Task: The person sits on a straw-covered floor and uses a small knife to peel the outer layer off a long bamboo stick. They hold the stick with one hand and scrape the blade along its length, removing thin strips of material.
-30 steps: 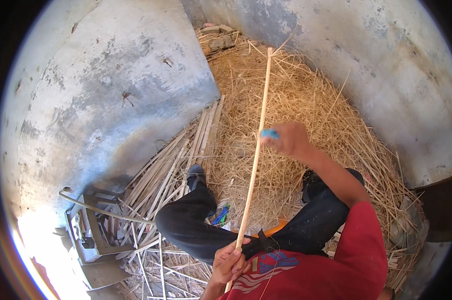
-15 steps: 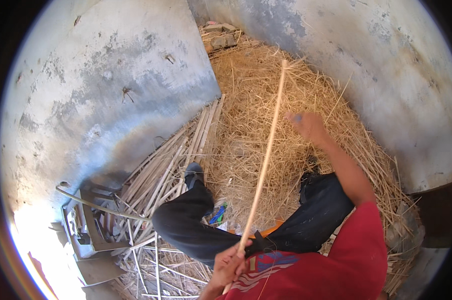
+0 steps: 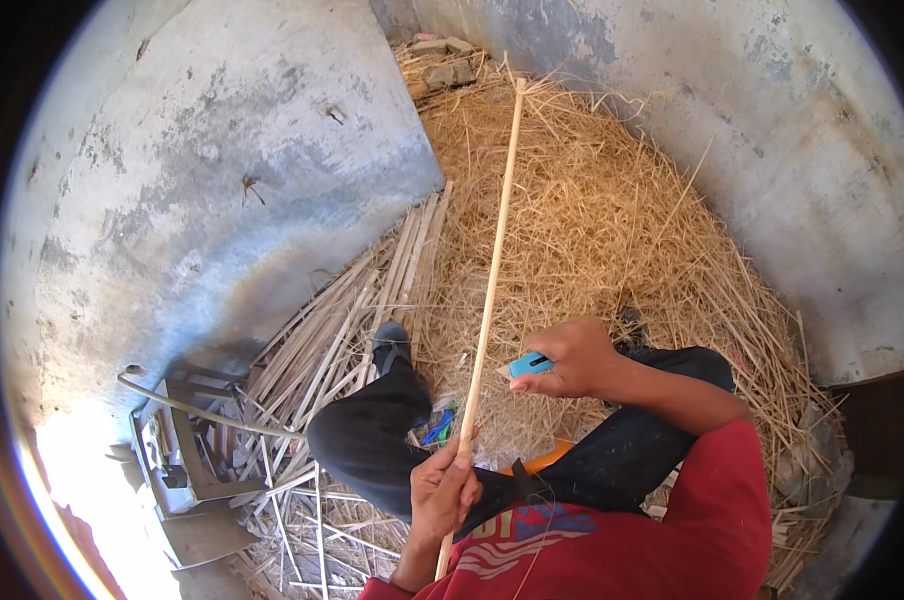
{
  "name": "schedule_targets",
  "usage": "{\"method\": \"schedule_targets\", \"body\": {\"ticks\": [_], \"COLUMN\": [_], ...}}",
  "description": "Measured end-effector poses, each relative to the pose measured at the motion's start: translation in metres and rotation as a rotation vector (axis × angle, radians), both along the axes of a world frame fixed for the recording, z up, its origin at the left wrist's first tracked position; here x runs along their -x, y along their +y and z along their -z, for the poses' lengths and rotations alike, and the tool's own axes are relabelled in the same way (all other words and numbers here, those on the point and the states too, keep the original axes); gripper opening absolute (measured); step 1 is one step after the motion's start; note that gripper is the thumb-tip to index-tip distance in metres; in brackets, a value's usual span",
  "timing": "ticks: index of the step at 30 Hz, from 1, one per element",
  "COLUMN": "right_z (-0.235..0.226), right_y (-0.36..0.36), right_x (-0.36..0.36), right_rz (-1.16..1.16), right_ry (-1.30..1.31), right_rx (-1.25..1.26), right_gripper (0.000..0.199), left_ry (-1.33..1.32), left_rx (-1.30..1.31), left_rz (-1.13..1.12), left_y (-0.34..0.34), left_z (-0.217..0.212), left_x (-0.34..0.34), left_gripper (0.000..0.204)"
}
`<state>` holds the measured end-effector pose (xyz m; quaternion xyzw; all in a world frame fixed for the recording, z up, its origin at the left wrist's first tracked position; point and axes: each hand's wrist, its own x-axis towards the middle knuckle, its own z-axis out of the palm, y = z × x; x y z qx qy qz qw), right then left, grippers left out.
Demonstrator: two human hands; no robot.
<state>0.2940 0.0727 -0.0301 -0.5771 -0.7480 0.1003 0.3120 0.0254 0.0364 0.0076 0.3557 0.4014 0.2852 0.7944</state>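
Observation:
My left hand [image 3: 442, 492] grips the near end of a long thin pale stick [image 3: 492, 280] that points away over a heap of straw [image 3: 612, 220]. Just right of the stick's lower part, my right hand [image 3: 570, 358] holds a small blue tool [image 3: 528, 364] with its tip close to the stick. I am seated with legs in black trousers [image 3: 372, 440] spread either side of the stick, and I wear a red shirt [image 3: 632, 540].
A pile of split pale sticks [image 3: 352, 330] lies to my left against a grey concrete wall [image 3: 222, 180]. A metal frame object [image 3: 187, 450] sits at lower left. Bricks [image 3: 442, 60] lie at the far corner. Another concrete wall [image 3: 792, 150] bounds the right.
My right hand with the blue tool has drawn back along the stick from its far part to near my knee. The stick's far end has swung slightly.

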Motion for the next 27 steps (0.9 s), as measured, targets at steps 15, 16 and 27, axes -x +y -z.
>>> {"method": "schedule_targets", "body": {"ticks": [15,16,27], "right_z": [0.011,0.012,0.010], "right_y": [0.011,0.012,0.030], "right_x": [-0.005,-0.006,-0.018], "right_rz": [-0.038,-0.058,0.019], "right_ry": [-0.148,-0.133,-0.144], "right_rx": [-0.143,-0.165,-0.227], "right_gripper": [0.065,0.065,0.068], "left_ry": [0.238,0.236,0.289], "left_rx": [-0.149,-0.159,-0.243], "left_rz": [0.113,0.117,0.101], "left_y": [-0.010,-0.008,-0.018], "left_z": [-0.003,-0.005,-0.010], "left_x": [-0.004,-0.004,0.003], "left_gripper": [0.037,0.036,0.034]}}
